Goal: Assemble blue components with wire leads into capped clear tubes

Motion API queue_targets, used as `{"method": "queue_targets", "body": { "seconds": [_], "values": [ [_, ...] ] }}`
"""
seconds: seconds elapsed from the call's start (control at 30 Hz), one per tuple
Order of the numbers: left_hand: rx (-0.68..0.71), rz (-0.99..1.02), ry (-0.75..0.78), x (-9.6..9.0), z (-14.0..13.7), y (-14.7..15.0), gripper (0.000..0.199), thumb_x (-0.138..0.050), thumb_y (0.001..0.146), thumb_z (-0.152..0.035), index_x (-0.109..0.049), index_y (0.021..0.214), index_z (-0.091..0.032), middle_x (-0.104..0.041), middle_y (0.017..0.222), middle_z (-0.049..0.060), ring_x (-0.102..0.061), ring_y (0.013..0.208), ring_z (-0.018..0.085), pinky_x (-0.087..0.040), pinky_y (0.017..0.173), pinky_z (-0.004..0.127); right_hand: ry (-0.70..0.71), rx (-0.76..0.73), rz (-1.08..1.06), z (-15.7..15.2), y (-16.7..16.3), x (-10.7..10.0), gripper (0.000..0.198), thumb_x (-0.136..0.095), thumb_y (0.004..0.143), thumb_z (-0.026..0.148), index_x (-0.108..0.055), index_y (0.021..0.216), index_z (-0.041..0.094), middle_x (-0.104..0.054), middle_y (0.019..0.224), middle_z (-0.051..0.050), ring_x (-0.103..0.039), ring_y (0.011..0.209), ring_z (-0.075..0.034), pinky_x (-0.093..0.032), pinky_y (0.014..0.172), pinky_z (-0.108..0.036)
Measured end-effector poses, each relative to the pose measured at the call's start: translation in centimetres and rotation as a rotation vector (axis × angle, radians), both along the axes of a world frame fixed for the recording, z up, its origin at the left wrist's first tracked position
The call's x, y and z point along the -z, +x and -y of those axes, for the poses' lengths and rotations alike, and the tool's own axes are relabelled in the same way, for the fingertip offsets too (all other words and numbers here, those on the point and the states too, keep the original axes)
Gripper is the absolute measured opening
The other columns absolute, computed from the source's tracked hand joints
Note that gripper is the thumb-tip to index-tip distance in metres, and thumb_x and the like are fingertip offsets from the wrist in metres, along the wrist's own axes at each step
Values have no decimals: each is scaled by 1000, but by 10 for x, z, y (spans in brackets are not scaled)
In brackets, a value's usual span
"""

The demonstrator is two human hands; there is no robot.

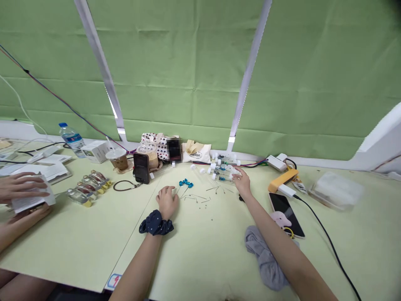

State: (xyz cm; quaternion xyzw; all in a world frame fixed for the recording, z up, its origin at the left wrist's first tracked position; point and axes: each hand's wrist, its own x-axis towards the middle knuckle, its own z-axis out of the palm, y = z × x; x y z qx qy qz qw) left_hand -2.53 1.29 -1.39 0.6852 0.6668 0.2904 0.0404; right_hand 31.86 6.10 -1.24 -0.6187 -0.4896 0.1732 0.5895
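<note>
My left hand (167, 201), a dark dotted scrunchie (156, 223) at its wrist, rests on the table with fingers slightly apart and nothing visible in them. Just beyond its fingertips lie shiny blue beads (186, 183) on thin pins. Several loose metal pins (198, 197) and tiny bits are scattered to the right of that hand. My right hand (242, 182) reaches to the back, its fingers closed at the white-capped end of a clear tube (223, 178) with small blue pieces inside. Several similar tubes (224, 161) lie stacked behind it; the fingertips are small and partly hidden.
On the left, another person's hands (26, 192) hold a white packet near several small bottles (90, 188). A phone (141, 168), an iced drink (117, 159) and a water bottle (72, 140) stand at the back. Rightward lie a tablet-like phone (290, 213), grey cloth (266, 259) and a cable (326, 234).
</note>
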Motion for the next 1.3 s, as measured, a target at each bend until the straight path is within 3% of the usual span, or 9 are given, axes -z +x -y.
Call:
{"method": "queue_targets", "body": {
  "seconds": [0.13, 0.3, 0.57, 0.77, 0.97, 1.13, 1.3],
  "values": [
    [-6, 56, 8, 2, -4, -5, 32, -45, 75, -19, -56, 105, -20, -53, 112, 11, -46, 106, 29, -36, 85, 43, -45, -33, -35, 4, 5, -2, 43, -50, 66, 23, -57, 108, 16, -64, 97, -11, -61, 89, -25, -50, 62, -31],
    [18, 134, 63, 9, -14, -16, 31, -45, 73, -15, -57, 102, -18, -56, 105, 11, -51, 101, 26, -39, 88, 41, 68, -33, 0, 9, 6, -2, 35, -45, 67, 20, -57, 99, 16, -60, 106, -12, -60, 89, -21, -49, 75, -33],
    [65, 207, 117, 14, -19, -19, 32, -46, 72, -17, -57, 102, -14, -57, 98, 10, -56, 85, 21, -44, 84, 34, 102, -13, 205, 28, -6, -16, 23, -42, 71, 20, -60, 86, 16, -63, 94, -9, -58, 77, -18, -49, 68, -31],
    [-14, 39, 80, 5, -17, -6, 34, -48, 79, -33, -57, 109, -19, -56, 110, 11, -49, 99, 28, -38, 85, 41, -23, -248, 260, 37, -19, -23, 23, -41, 70, 15, -61, 80, 17, -66, 78, -4, -59, 68, -16, -46, 62, -28],
    [-67, -120, 128, -7, -24, 16, 36, -42, 84, -41, -57, 112, -23, -55, 116, 12, -42, 108, 31, -26, 89, 51, -271, -579, 559, 49, -44, -26, 20, -49, 68, 9, -64, 78, 17, -65, 73, -2, -56, 63, -14, -41, 59, -24],
    [-2, -204, 150, -6, -39, 28, 30, -44, 85, -37, -60, 105, -22, -57, 112, 12, -42, 106, 29, -20, 92, 51, -338, -661, 710, 61, -70, -28, 19, -52, 72, 11, -64, 84, 18, -63, 80, -3, -56, 74, -14, -38, 65, -23],
    [19, -190, 160, -3, -43, 28, 21, -48, 83, -32, -62, 95, -22, -61, 105, 10, -43, 103, 29, -21, 91, 50, -336, -646, 733, 70, -86, -25, 16, -57, 74, 15, -62, 88, 20, -57, 89, -3, -54, 81, -15, -37, 70, -25]
  ]
}}
